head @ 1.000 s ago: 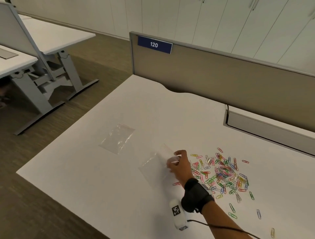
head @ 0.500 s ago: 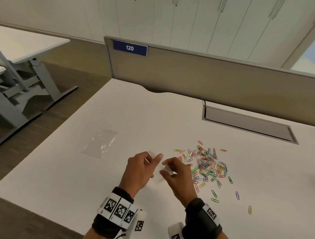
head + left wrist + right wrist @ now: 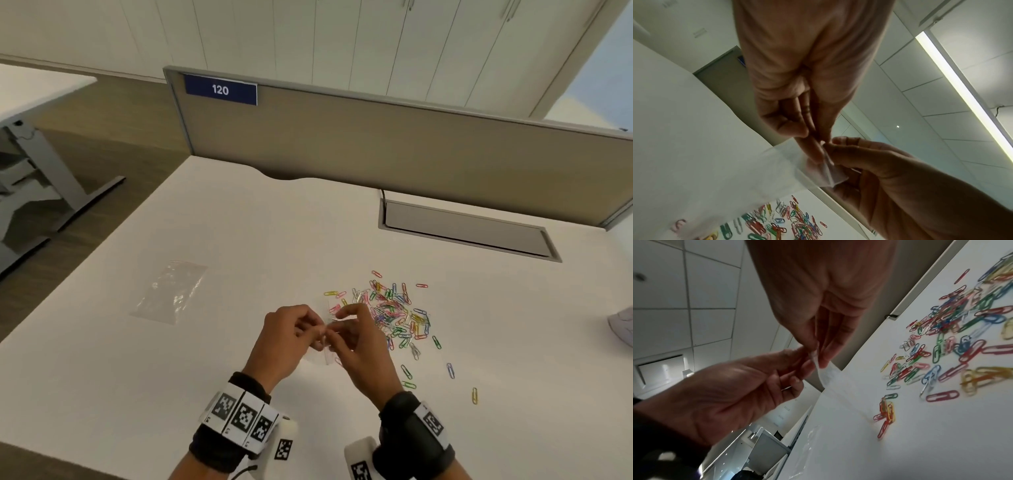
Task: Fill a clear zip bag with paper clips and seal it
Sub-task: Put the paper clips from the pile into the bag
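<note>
A small clear zip bag [image 3: 325, 351] hangs between my two hands just above the white table [image 3: 239, 240]. My left hand [image 3: 317, 330] pinches one side of its top rim and my right hand [image 3: 337, 323] pinches the other side. The left wrist view shows the rim [image 3: 830, 175] folded apart between the fingertips [image 3: 803, 133]. The right wrist view shows the bag [image 3: 838, 386] trailing down to the table. A heap of coloured paper clips [image 3: 394, 311] lies just right of my hands. A few clips [image 3: 887, 412] sit at the bag's lower corner; whether inside, I cannot tell.
A second clear bag [image 3: 171, 291] lies flat on the table to the left. Stray clips [image 3: 474, 395] are scattered to the right. A beige divider [image 3: 376, 137] with a "120" sign and a grey cable flap [image 3: 466, 228] bound the far side. A white object [image 3: 621, 329] sits at the right edge.
My left hand has come in and joined the right on the bag. The bag has risen off the table, and both hands have closed in on its top rim.
</note>
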